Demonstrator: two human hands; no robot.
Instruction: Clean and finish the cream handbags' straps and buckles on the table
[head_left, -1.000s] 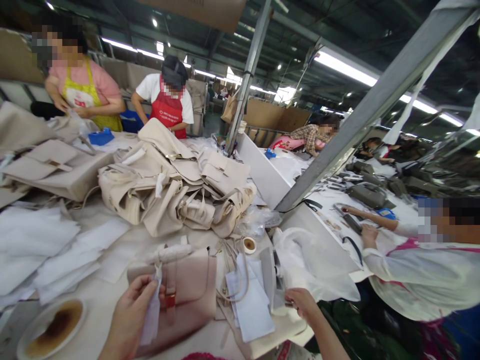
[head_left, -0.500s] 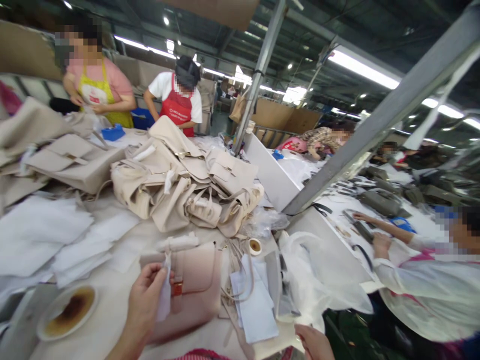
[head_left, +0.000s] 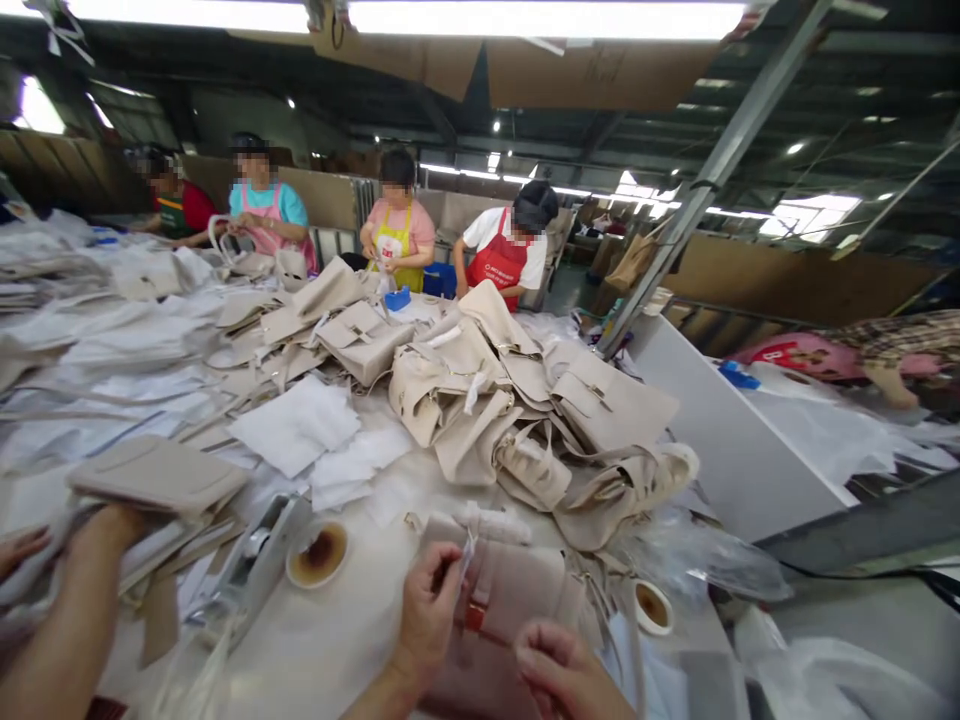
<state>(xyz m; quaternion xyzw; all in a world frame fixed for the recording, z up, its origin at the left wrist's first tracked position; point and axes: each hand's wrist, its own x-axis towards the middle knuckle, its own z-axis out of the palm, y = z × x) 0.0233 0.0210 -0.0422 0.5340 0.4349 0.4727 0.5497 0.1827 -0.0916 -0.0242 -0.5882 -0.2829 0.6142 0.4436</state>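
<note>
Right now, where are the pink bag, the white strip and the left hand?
Pink bag (head_left: 525, 590): head view, front flap.
White strip (head_left: 466, 556): head view, middle.
Left hand (head_left: 424, 615): head view, back of hand.

Ref = bag pile (head_left: 517, 420), mid-bench (head_left: 352, 640). In front of pile, nr bench edge: handbag (head_left: 525, 590) lying flat, left hand (head_left: 427, 610) on its left side w/ strip (head_left: 466, 550) pinched in fingers (head_left: 442, 570), right hand (head_left: 562, 670) on its near end. Front-left of pile: dish (head_left: 319, 555). Front-right: cup (head_left: 652, 605). Left of pile: sheet stack (head_left: 296, 425). Right of pile: divider (head_left: 720, 440). Behind pile, across bench: workers (head_left: 502, 255).
</note>
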